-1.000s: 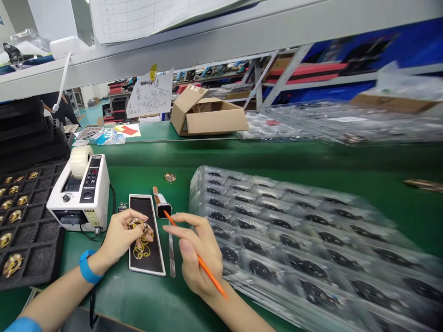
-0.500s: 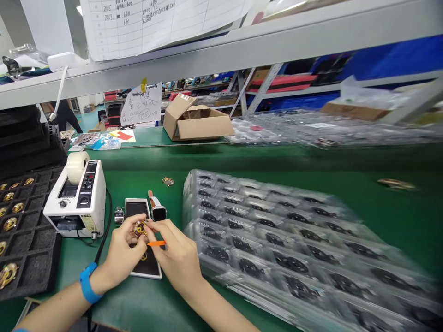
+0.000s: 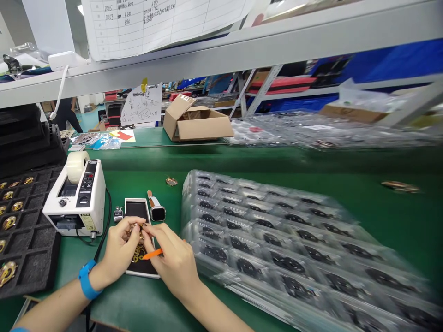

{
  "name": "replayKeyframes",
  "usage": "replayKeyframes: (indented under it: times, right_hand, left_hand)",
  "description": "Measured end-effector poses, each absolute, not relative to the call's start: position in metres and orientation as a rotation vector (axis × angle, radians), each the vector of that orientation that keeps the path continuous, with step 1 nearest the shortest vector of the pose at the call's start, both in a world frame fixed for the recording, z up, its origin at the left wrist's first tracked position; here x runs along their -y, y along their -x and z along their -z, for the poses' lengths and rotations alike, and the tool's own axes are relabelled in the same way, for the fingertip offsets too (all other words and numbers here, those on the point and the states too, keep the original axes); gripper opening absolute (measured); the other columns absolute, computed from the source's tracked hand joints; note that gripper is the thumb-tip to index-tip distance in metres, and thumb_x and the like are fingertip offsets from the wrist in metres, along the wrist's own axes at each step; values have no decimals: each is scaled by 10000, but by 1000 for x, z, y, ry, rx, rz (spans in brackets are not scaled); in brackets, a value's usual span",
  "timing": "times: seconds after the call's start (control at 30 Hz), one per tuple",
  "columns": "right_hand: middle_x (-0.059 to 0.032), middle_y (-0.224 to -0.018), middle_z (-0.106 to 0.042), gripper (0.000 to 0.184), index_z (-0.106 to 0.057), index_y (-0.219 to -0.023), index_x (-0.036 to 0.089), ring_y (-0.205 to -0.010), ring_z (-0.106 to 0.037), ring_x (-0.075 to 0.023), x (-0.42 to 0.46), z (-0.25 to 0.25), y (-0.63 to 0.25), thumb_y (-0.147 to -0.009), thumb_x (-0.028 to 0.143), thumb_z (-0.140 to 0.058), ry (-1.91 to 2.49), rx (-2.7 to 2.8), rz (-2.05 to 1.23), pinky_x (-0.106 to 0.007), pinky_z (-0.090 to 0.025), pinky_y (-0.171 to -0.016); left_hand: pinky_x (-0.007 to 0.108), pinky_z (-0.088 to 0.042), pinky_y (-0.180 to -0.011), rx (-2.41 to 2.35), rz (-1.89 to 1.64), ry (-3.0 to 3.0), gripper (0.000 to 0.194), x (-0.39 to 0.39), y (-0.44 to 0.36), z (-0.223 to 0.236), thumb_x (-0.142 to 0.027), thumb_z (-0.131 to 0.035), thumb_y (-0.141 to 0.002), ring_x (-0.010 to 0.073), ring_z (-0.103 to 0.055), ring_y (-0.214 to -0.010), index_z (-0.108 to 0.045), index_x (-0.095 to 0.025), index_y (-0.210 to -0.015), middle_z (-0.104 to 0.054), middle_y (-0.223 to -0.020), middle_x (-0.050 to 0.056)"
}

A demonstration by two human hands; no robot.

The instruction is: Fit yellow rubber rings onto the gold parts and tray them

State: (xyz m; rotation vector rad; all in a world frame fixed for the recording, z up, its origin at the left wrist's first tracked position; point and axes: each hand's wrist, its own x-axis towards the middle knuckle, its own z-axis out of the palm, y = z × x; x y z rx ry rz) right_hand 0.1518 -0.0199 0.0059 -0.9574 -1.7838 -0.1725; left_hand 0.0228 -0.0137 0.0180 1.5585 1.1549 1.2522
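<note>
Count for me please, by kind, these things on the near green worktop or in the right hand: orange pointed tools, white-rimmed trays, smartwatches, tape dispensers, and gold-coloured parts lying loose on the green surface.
Orange pointed tool, in the right hand: 1
White-rimmed tray: 1
Smartwatch: 1
Tape dispenser: 1
Loose gold-coloured parts: 2
Total: 6

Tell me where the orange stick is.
The orange stick is left of centre in the head view, in the right hand, its tip over the tray.
</note>
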Motion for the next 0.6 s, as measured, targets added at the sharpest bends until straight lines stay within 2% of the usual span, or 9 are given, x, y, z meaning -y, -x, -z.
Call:
replayKeyframes:
  times: [0.17, 0.37, 0.5, 0.6]
  right_hand:
    - [-57, -732, -652, 106, -588, -902, 133, -638, -609, -150, 21, -5, -152, -873, 76, -504, 953, 1792, 255, -245, -460, -571]
    - [-53, -736, -656, 100, -586, -887, 138, -642, -608, -149, 18, -3, -152, -882, 91, -498, 956, 1780, 253, -250, -466, -584]
    - [-49, -734, -657, 92, -588, -874, 144, -644, -619, -149, 17, -3, -154, -886, 109, -504, 987, 1762, 235, -249, -465, -575]
    - [-50, -737, -658, 87, -589, -880, 147, -654, -629, -150, 16, -3, -155, -886, 114, -508, 1002, 1749, 213, -245, -469, -578]
  left_hand:
    - [225, -491, -644, -1167, -1255, -1543, 202, 15, -23, -16, -294, -503, -877, 150, -642, -744, -652, -167, -930, -702, -835, 45]
    - [243, -513, -683, -1144, -1257, -1454, 224, 16, -26, -18, -325, -516, -870, 161, -650, -772, -637, -153, -947, -701, -845, 57]
    - [260, -524, -773, -1080, -1221, -1427, 258, 17, -27, -14, -297, -535, -857, 188, -653, -931, -613, -168, -1066, -693, -1004, 79]
    - [252, -533, -754, -1059, -1185, -1412, 290, 17, -29, -11, -244, -551, -836, 206, -639, -1005, -584, -179, -1116, -681, -1081, 94]
